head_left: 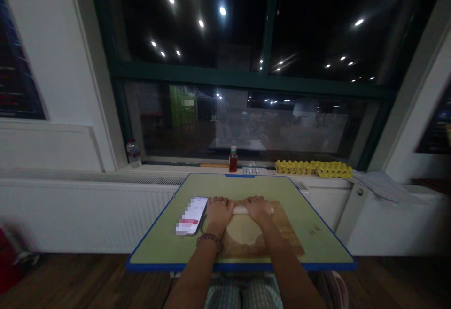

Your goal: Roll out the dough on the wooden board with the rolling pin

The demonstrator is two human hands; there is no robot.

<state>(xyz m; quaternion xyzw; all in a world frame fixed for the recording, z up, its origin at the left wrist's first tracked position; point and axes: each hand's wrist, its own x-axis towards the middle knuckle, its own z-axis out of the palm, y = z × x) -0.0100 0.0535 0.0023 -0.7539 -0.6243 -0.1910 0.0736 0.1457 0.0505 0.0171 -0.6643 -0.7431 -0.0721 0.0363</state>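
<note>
A pale rolling pin (pixel 241 210) lies crosswise over the far part of a flat, rounded sheet of dough (pixel 244 233). My left hand (pixel 219 211) presses down on the pin's left part, fingers curled over it; a beaded bracelet circles that wrist. Over the pin's right part my right hand (pixel 259 208) is closed in the same way, and the pin's right tip sticks out beside it. Under the dough is a wooden board (pixel 287 231), resting on a small green table (pixel 324 248) with a blue edge. My palms hide the pin's left end.
Left of the board lies a phone (pixel 192 216), its screen lit. On the sill beyond the table stand a bottle of red liquid (pixel 233 159), a clear plastic bottle (pixel 133 153) and yellow egg cartons (pixel 313 168). Papers (pixel 387 184) lie at the right, above a white radiator (pixel 88 220).
</note>
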